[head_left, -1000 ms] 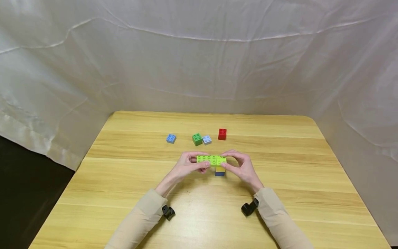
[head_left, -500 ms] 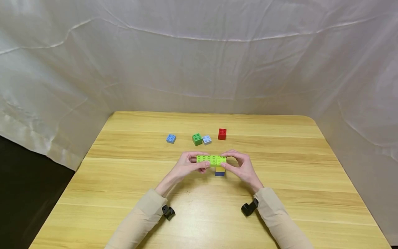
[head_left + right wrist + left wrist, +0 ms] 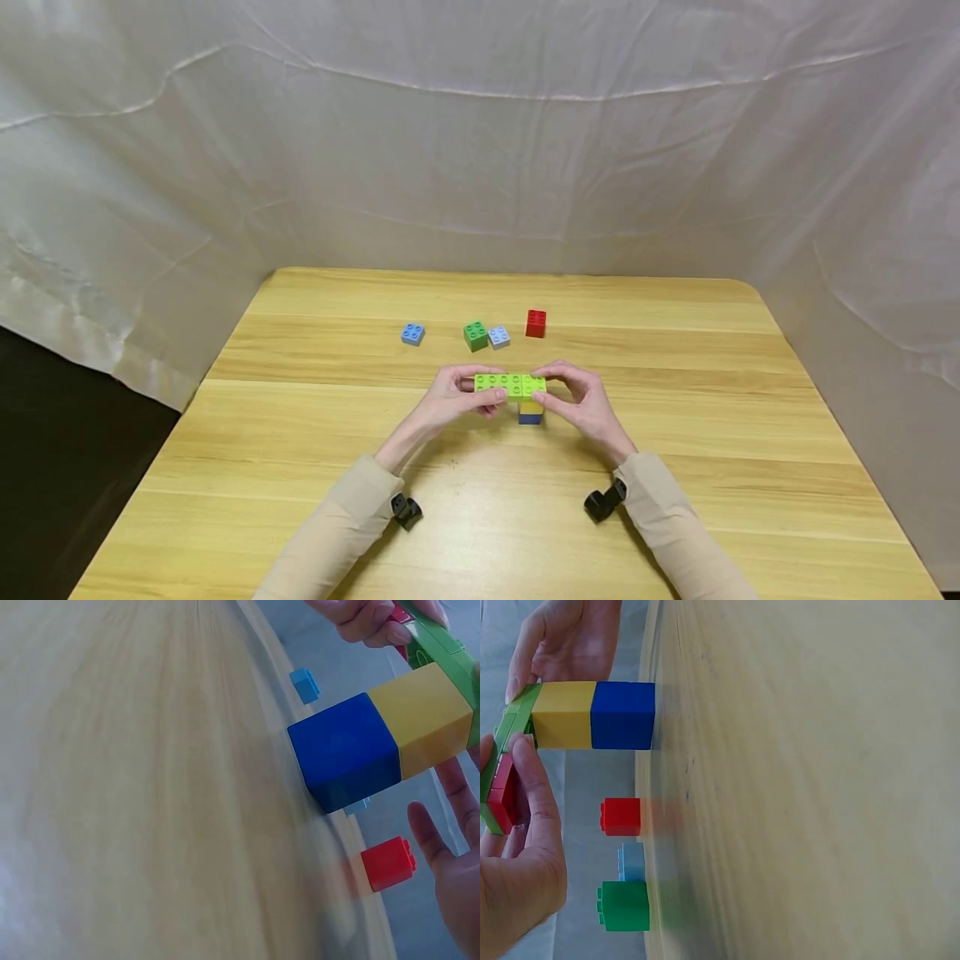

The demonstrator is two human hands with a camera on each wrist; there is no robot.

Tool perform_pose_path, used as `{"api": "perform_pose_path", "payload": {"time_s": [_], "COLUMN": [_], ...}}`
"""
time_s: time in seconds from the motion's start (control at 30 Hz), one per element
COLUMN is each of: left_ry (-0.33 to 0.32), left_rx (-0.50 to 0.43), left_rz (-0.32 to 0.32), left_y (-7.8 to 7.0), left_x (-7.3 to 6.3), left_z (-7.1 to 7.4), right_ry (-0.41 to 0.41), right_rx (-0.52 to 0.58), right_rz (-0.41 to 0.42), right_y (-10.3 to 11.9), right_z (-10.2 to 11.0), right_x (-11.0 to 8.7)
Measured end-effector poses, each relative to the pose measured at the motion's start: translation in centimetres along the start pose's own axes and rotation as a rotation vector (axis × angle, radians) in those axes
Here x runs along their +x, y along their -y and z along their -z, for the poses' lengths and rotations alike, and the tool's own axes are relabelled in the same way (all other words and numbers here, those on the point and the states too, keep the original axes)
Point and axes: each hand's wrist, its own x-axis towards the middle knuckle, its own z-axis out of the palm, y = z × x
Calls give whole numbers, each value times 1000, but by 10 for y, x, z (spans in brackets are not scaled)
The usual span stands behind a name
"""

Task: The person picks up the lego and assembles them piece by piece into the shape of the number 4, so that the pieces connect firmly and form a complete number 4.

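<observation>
A stack of toy building bricks stands on the table, with a blue brick (image 3: 622, 716) at the bottom and a yellow brick (image 3: 564, 716) on it. Lime green bricks (image 3: 514, 386) lie across the top in a row, a longer one at left and a shorter one over the yellow brick. My left hand (image 3: 444, 402) grips the row's left end, which juts out past the stack. Under that end sits a flat red piece (image 3: 502, 791), hidden in the head view. My right hand (image 3: 588, 407) pinches the shorter lime green brick between thumb and fingers.
Beyond the hands lie a loose blue brick (image 3: 412, 335), a green brick (image 3: 476, 337) beside a light blue brick (image 3: 499, 337), and a red brick (image 3: 536, 323). Pale cloth (image 3: 480, 167) hangs behind the wooden table (image 3: 495, 533).
</observation>
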Motion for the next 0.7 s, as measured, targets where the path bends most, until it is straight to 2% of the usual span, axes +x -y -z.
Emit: {"api": "perform_pose_path", "payload": {"time_s": [0.5,0.7], "left_ry": [11,9], "left_rx": [15,23], "left_rz": [-10,-2], "left_y": [1,0], "left_x": [1,0], "left_z": [1,1], "right_ry": [46,26], "right_rx": [49,100], "right_rz": [5,-8], "right_y": [1,2], "right_z": [4,7], "right_x": [3,6]}}
